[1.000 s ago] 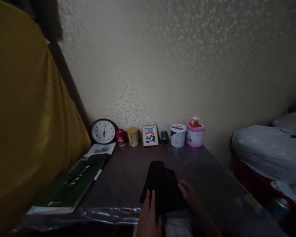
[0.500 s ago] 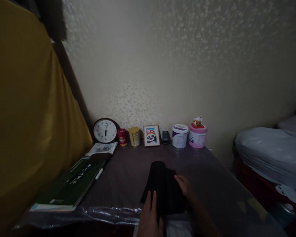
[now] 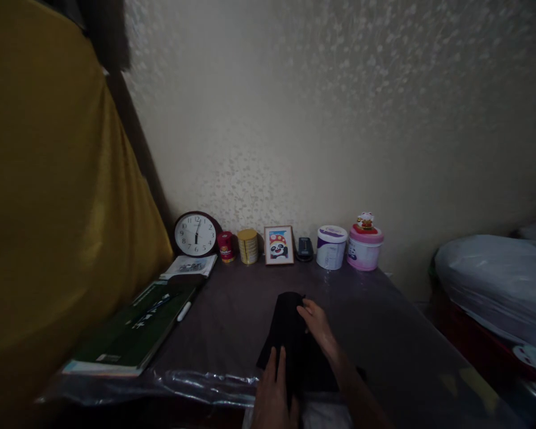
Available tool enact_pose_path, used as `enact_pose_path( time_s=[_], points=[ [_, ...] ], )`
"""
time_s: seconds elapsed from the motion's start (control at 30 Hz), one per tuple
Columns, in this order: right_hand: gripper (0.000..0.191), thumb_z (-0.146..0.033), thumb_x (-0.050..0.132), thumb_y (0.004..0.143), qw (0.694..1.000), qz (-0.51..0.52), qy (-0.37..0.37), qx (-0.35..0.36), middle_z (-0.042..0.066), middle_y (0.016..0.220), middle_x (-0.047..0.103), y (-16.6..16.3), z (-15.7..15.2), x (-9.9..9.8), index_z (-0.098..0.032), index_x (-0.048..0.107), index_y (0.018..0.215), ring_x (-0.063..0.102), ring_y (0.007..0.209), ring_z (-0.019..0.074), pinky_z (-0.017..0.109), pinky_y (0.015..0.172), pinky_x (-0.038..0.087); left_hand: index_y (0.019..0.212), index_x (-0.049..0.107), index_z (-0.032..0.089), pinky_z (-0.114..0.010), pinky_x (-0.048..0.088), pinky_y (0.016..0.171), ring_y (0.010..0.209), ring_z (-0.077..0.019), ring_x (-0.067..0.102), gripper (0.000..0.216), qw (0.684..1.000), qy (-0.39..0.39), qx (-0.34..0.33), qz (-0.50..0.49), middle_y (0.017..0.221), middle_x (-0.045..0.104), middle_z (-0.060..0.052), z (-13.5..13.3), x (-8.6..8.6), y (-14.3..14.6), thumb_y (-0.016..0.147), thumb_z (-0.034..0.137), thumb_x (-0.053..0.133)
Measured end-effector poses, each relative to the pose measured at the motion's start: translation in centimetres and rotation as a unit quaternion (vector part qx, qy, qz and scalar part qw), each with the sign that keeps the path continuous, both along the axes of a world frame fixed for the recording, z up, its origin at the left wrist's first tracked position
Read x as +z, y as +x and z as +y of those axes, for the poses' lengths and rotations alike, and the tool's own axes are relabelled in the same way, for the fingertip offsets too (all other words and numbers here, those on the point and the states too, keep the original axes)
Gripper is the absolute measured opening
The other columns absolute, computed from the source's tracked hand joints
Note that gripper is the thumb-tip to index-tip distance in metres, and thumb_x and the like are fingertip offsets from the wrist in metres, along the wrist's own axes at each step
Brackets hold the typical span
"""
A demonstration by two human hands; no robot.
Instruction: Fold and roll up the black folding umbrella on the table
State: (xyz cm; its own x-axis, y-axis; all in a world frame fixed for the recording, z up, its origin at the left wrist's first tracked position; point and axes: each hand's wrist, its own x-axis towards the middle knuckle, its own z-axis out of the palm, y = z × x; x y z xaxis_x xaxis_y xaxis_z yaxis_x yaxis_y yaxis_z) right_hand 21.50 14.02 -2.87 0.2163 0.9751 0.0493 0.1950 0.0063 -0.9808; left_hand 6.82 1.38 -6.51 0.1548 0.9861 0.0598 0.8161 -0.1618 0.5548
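Note:
A folded piece of black cloth (image 3: 286,326) lies near the front edge of the table; its exact kind cannot be made out in the dim light. My left hand (image 3: 271,393) rests on its near left part, fingers stretched out and apart. At the far right side of the top fold, my right hand (image 3: 320,329) pinches the cloth's edge between thumb and fingers. The right forearm hides part of the cloth, which spreads out beneath it.
Along the wall stand a clock (image 3: 195,235), a red can (image 3: 226,247), a yellow tin (image 3: 248,246), a framed panda picture (image 3: 279,245), a white tub (image 3: 332,247) and a pink tub (image 3: 365,249) topped by a cat figurine (image 3: 365,222). Green books (image 3: 138,328) and a white marker (image 3: 184,311) lie left.
My right hand has moved left and away from me, carrying the right part of the cloth over toward the raised fold. My left hand stays on the cloth. The view has shifted slightly.

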Motion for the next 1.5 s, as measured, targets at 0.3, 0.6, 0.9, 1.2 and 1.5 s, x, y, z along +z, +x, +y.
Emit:
enact_pose_path(
  time_s=[0.3,0.6,0.9,1.2,1.5],
  points=[
    [0.046,-0.033,0.053,0.071,0.997,-0.067,0.011,0.045,0.006,0.078,0.066,-2.1,1.5,0.2,-0.009,0.056,0.11,0.062,0.073,0.0183,0.026,0.061,0.047,0.138,0.016,0.01,-0.028,0.024,0.105,0.133,-0.0156,0.02,0.076,1.0,-0.016,-0.002,-0.009,0.147,0.012,-0.009,0.0,0.3,-0.5,0.066,0.012,0.043],
    [0.045,-0.028,0.047,0.076,0.983,-0.157,-0.013,0.095,-0.005,0.053,0.058,-4.2,2.2,-0.9,-0.011,0.048,0.118,0.053,0.042,0.0103,0.021,0.048,0.041,0.133,0.031,0.004,-0.035,0.023,0.107,0.131,-0.0239,0.026,0.067,0.998,-0.055,-0.001,0.003,0.143,0.024,-0.015,0.3,-0.4,-1.2,0.071,0.026,0.043],
    [0.041,-0.025,0.045,0.078,0.959,-0.243,0.012,0.145,-0.001,0.059,0.066,-5.0,1.1,0.9,-0.013,0.049,0.117,0.062,0.06,0.0138,0.023,0.06,0.041,0.139,-0.003,0.011,-0.026,0.035,0.096,0.12,-0.0179,0.042,0.078,0.999,-0.005,0.022,-0.049,0.137,0.038,-0.012,-0.9,1.5,-0.6,0.073,0.02,0.039],
    [0.024,-0.029,0.041,0.085,0.939,-0.236,0.152,0.2,0.001,0.079,0.068,-3.6,-3.6,1.8,-0.023,0.063,0.094,0.062,0.078,0.0148,0.026,0.077,0.043,0.135,0.026,0.012,-0.037,0.037,0.091,0.111,-0.0279,0.048,0.067,0.995,-0.026,0.044,0.088,0.126,0.048,-0.017,0.0,-0.1,-0.3,0.071,0.021,0.043],
    [0.03,-0.026,0.035,0.089,0.908,-0.307,0.243,0.151,0.005,0.126,0.052,-1.7,-2.2,-1.9,-0.024,0.059,0.107,0.044,0.116,0.0189,0.041,0.099,0.032,0.132,0.034,0.009,-0.035,0.038,0.09,0.104,-0.0278,0.051,0.07,0.996,-0.02,0.064,0.058,0.12,0.054,-0.015,0.6,-1.7,-0.3,0.064,0.02,0.045]
  ],
)
